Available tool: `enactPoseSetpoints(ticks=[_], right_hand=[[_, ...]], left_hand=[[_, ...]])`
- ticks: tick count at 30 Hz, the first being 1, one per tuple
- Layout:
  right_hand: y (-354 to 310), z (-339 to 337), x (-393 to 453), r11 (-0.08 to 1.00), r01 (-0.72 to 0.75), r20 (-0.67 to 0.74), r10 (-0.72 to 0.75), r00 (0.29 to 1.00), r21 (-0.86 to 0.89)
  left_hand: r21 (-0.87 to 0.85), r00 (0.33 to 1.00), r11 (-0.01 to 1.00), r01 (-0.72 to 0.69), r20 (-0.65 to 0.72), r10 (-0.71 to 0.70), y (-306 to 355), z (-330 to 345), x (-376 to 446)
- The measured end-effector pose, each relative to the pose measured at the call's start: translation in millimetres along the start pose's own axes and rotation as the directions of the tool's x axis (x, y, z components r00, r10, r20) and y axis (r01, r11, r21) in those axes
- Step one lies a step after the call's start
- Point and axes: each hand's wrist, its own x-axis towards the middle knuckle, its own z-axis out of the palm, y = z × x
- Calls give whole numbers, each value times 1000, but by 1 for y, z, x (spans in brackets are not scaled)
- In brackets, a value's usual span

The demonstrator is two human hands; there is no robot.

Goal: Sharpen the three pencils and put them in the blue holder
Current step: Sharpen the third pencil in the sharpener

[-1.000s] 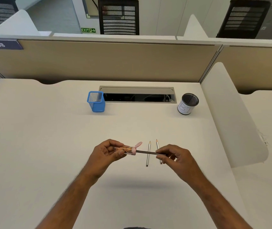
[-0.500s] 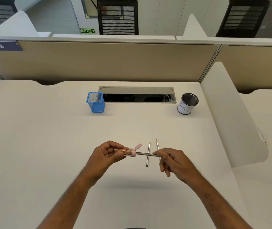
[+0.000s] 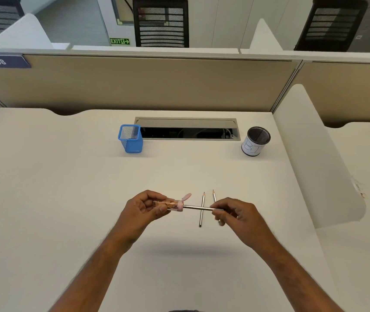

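My left hand grips a clear tube sharpener with a pink cap and flipped-open lid; brown shavings show inside. A grey pencil lies horizontal with its tip in the sharpener, and my right hand pinches its other end. Both hands hover above the desk. Two more pencils lie on the desk pointing away from me: one crosses under the held pencil, the other is partly hidden by my right hand. The blue mesh holder stands upright far back on the left and looks empty.
A round black mesh cup with a white paper label stands at the back right. A cable slot opens in the desk between the two holders. A white divider panel borders the desk on the right, beige partitions at the back.
My right hand's fingers have shifted on the pencil, turning it in the sharpener. The left hand, the sharpener and the two lying pencils have stayed in place.
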Motion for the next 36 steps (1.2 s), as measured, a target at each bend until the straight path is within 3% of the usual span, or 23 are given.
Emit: enactPoseSetpoints(ticks=[7,10,20,26,36], right_hand=[[2,4,2,985,-161,99,154,983,68],[0,3,2,985,-135,102,125,987,106],[-2,2,-2,995,33,18,-31,999,-95],[-2,7,-3,998,-4,-6,4,1000,-57],[-7,5,7,987,-151,152,140,978,57]], left_hand=[[-8,999,1000,5,39,-5,1,1,0],[-12,1000,1000,13,26,-13,2,2,0],[-35,1000,999,8,-5,-8,-2,0,0],[-39,1000,999,12,8,-11,-4,-2,0],[-17,1000,1000,12,19,-11,-2,-3,4]])
